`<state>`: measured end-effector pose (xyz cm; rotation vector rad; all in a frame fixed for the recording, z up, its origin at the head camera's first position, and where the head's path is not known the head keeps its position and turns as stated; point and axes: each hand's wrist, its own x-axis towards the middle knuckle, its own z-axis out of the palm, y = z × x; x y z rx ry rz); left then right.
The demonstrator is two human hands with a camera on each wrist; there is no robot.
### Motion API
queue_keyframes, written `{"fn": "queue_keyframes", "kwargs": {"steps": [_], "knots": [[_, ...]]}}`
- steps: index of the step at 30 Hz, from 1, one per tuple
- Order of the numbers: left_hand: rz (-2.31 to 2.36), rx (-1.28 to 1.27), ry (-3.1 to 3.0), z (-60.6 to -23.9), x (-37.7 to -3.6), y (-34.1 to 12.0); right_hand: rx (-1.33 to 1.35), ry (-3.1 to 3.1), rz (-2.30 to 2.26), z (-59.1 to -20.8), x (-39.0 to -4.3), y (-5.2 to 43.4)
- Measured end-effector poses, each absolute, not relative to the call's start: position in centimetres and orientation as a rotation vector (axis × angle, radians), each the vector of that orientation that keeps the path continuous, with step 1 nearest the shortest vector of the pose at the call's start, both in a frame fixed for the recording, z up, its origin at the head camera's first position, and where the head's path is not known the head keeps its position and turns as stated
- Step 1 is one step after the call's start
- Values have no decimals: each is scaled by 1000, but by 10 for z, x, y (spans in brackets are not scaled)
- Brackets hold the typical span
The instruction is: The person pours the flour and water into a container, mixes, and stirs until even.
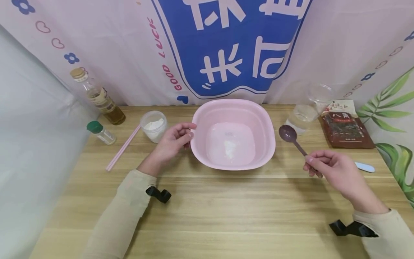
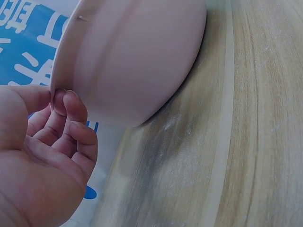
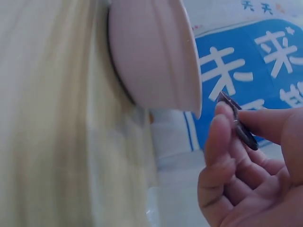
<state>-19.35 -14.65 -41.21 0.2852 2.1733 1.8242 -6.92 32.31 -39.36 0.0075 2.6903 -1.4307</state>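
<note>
A pink basin (image 1: 233, 165) stands on the wooden table, and a shallow whitish layer shows at its bottom. My left hand (image 1: 173, 141) pinches the basin's left rim between thumb and fingers; the left wrist view shows the fingertips curled under that rim (image 2: 56, 71). In my right hand (image 1: 336, 172) is a dark brown spoon (image 1: 288, 133), pinched by its handle, with the bowl pointing toward the back, to the right of the basin. In the right wrist view the spoon's handle (image 3: 246, 136) lies between thumb and fingers, apart from the basin.
Left of the basin are a tub of white powder (image 1: 154, 126), pink chopsticks (image 1: 124, 145), a green-capped shaker (image 1: 101, 132) and a corked bottle (image 1: 106, 102). At the right are a clear cup (image 1: 300, 117), a brown spice packet (image 1: 346, 129) and a light-blue handle (image 1: 365, 167).
</note>
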Motion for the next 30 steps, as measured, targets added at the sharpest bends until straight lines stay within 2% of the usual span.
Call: {"fn": "queue_keyframes", "kwargs": {"steps": [19,25,30], "knots": [[1853,334,2153,-414,-194,-147,-628,3040,-966,-356,-135,242],[1848,315,2152,-414,-194,-148,-871,2949,-917,-355,-145,228],[1857,298,2143,-415,-195,-149,-941,2811,-937,-357,-146,226]]}}
